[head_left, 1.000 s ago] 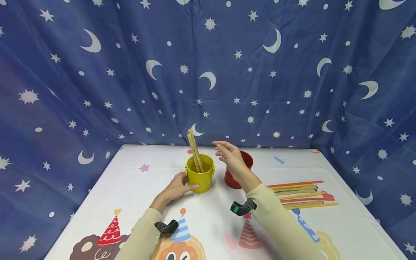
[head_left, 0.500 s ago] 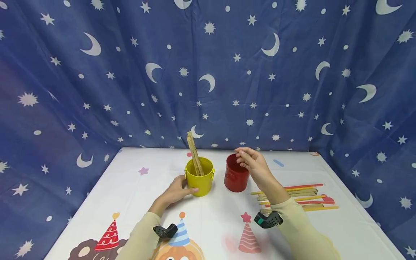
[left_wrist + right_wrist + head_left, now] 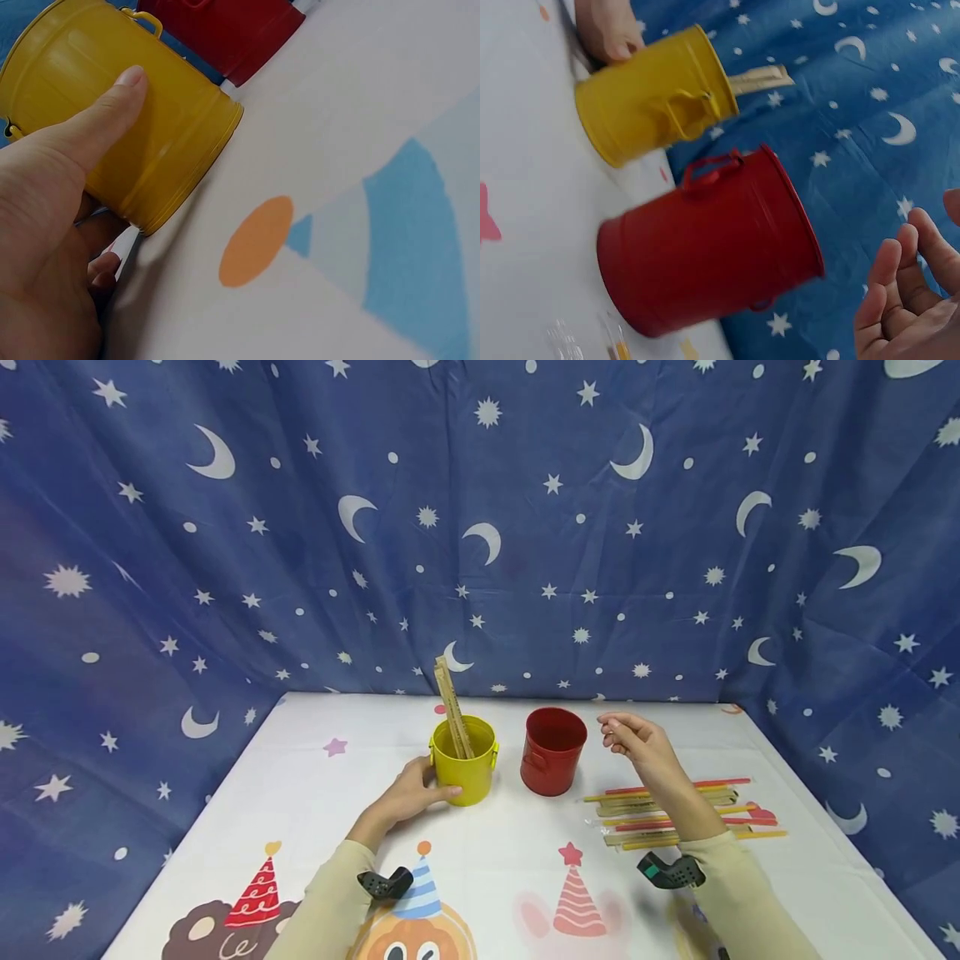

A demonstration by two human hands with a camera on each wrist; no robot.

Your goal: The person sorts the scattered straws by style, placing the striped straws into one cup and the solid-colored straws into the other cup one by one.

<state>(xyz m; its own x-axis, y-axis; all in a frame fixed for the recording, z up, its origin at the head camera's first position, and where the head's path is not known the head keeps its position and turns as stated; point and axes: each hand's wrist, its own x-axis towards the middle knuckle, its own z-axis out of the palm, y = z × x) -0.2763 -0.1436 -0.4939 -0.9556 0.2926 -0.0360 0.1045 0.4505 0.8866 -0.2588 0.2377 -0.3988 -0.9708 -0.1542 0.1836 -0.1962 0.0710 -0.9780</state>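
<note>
My left hand [image 3: 408, 793] holds the side of a small yellow bucket [image 3: 468, 781], thumb across its front; the other fingers are partly hidden behind it. Tan paper-wrapped sticks [image 3: 453, 710] lean upright in that bucket, their tops above the rim. To its right a red bucket [image 3: 550, 768] stands upright. My right hand [image 3: 645, 752] hangs in the air just right of the red bucket, apart from it, with loosely bent fingers. In the right wrist view nothing shows between those fingers [image 3: 885, 262].
Under and beyond my right forearm lies a row of thin sticks [image 3: 637, 808] on the table, some red, some yellow, some tan-wrapped, with clear plastic at their left ends. A blue star-and-moon curtain [image 3: 480, 568] hangs behind the white printed tablecloth [image 3: 315, 793].
My right hand has moved right, from between the buckets, over the red bucket's rim, to its right side. My left hand has stayed on the yellow bucket.
</note>
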